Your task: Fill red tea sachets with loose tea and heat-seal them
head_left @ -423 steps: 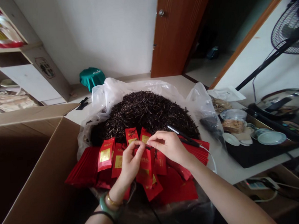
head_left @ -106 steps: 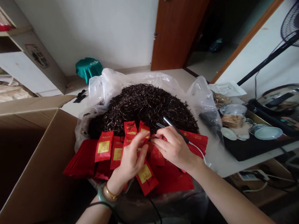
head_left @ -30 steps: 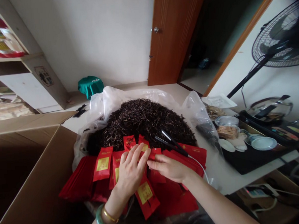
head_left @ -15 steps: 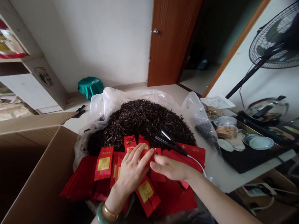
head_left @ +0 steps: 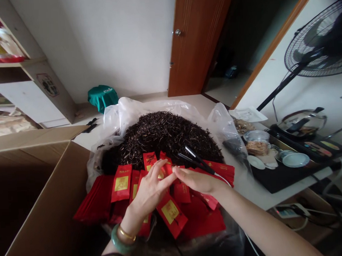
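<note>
My left hand [head_left: 150, 189] rests on the red foil sachets with its fingers spread, touching one sachet [head_left: 162, 174] near the tea. My right hand [head_left: 196, 180] comes in from the right, fingers together, its fingertips almost meeting the left hand's. Nothing shows in either hand. A black tong-like heat sealer [head_left: 198, 164] with a white cable lies just beyond my right hand. Gold-labelled sachets [head_left: 121, 183] fan out around a heap of dark loose tea leaves [head_left: 160, 138], which sits in a clear plastic bag [head_left: 115, 118]. Another sachet [head_left: 170, 215] lies below my left wrist.
An open cardboard box [head_left: 39, 198] stands to the left. On the right, a white table [head_left: 267, 193] holds a black tea tray [head_left: 278, 177] with cups and dishes, and an electric kettle [head_left: 302, 123]. A standing fan [head_left: 313, 46] is beyond it.
My hands have drawn closer, their fingertips nearly meeting over the sachets. The sealer, held in my right hand earlier, now lies beside it. The lower sachet sits slightly differently.
</note>
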A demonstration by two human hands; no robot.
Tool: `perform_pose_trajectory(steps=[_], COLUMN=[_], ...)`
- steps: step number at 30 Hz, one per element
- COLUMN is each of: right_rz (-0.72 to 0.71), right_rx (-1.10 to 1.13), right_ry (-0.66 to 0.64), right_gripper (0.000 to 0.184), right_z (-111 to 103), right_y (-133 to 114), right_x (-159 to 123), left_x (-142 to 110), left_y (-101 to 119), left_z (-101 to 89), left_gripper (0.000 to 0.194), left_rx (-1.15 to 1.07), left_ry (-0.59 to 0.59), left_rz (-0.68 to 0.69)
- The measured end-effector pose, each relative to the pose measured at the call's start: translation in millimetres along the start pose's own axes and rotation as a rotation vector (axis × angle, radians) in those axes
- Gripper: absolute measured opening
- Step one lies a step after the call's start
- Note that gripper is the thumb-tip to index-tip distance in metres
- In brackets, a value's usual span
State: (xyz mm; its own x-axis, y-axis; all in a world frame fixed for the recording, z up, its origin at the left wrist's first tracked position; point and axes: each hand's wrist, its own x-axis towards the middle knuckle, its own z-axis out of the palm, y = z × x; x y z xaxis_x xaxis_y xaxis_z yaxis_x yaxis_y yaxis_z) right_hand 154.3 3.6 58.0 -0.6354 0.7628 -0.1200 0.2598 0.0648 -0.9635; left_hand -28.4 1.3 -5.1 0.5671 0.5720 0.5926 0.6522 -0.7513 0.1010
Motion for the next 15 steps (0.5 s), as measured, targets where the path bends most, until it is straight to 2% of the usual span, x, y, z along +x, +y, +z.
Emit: perform_pose_trajectory(steps=[5, 8, 12, 15], right_rz=[0.083, 0.076, 0.017, 0.064], right_rx=[0.11, 0.135, 0.171, 0.226], right_ry=[-0.044, -0.063, -0.03, -0.034], right_gripper=[0.082, 0.073, 0.063, 0.057], right_z=[-0.8, 0.7, 2.8, -3.6], right_y=[-3.1, -5.7, -5.7, -9.7], right_x=[-1.5, -2.2, 3.1, 4.9], left_x=[2.3, 4.4, 6.5, 6.5], left_y=[3.1, 7.6, 12.4, 12.5], left_z=[-9.2, -11.8, -9.8, -7.9], left_gripper=[0.038, 0.035, 0.021, 0.016], left_rx=[0.006, 0.026, 0.07, 0.082], left_ry=[-0.024, -0.048, -0.046, -0.004], left_rz=[0.03, 0.024, -0.007, -0.028])
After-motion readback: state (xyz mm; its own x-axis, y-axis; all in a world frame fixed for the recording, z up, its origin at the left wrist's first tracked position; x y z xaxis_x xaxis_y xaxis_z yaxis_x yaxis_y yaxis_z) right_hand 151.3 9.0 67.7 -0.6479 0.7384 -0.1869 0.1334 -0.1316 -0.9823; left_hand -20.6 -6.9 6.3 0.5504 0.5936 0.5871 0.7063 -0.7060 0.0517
